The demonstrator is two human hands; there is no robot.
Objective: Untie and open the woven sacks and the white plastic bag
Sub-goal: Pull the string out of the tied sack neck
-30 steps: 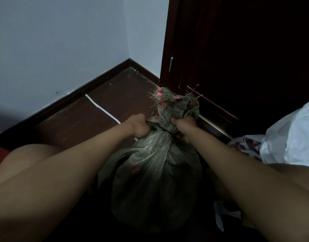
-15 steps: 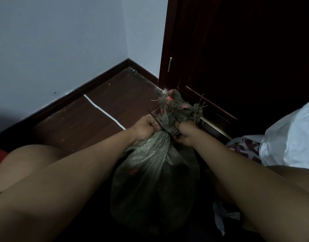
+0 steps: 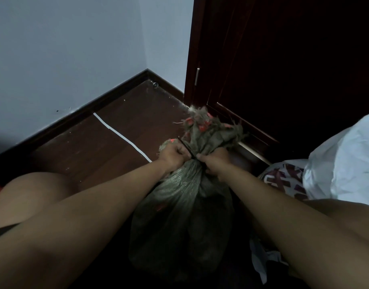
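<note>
A grey-green woven sack [image 3: 179,215] stands on the floor between my knees. Its frayed top with red specks [image 3: 206,126] is bunched above a tied neck. A thin dark tie [image 3: 186,148] runs across the neck. My left hand [image 3: 174,156] is closed on the neck's left side, at the tie. My right hand [image 3: 213,161] pinches the tie on the neck's right side. A white plastic bag [image 3: 344,163] lies at the right, apart from both hands.
A dark wooden door [image 3: 283,69] stands just behind the sack. A grey wall and dark skirting [image 3: 91,107] run along the left. A white strip [image 3: 121,134] lies on the brown floor. A red-and-white patterned bag [image 3: 283,176] sits beside the white bag.
Both hands shifted a little to the right on the sack's neck. The frayed top now tilts toward the door, and the dark tie shows between my hands.
</note>
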